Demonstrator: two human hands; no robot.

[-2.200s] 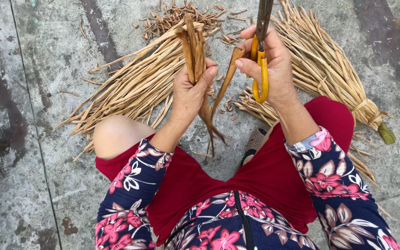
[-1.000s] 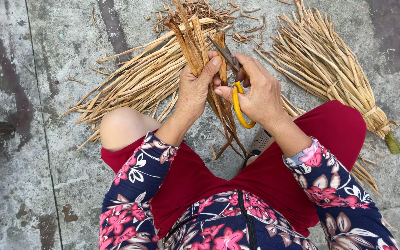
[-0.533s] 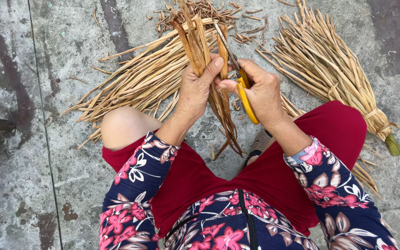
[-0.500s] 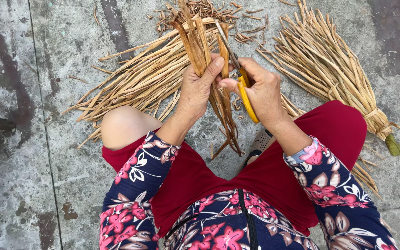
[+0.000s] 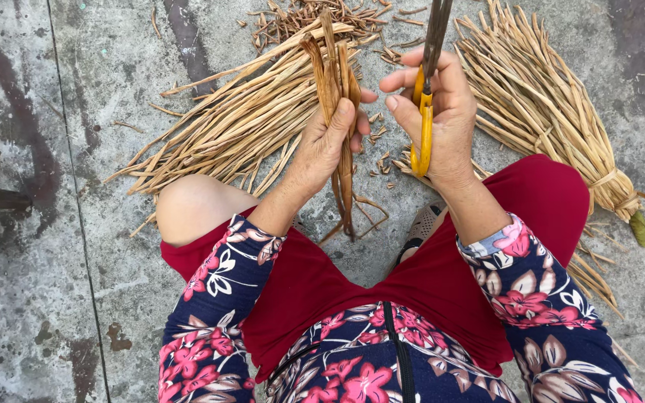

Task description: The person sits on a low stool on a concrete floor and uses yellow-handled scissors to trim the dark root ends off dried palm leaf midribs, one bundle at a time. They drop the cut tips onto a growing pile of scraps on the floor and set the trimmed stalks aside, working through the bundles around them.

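a small bunch of dried stalks (image 5: 335, 82) stands upright at the centre of the view, brown and papery, tops ragged near twelve o'clock and loose tails dangling toward six between the knees. the left hand (image 5: 328, 142) is wrapped around it, fingers curled and thumb pressed along the stems. just at three o'clock from it, apart from the bunch, the right hand (image 5: 442, 112) grips a pair of scissors (image 5: 427, 82) by their yellow handles, dark blades pointing up to twelve and, as far as i can see, brought together. it looks like a trimming step, between snips; another cut would call for the blades to be swung across to the stalk ends. short clippings (image 5: 378, 145) lie on the concrete floor (image 5: 61, 298) below. a loose heap of pale stalks (image 5: 240, 123) fans out toward nine o'clock, and a tied bundle (image 5: 554, 119) rests at two o'clock, bound near its green end.
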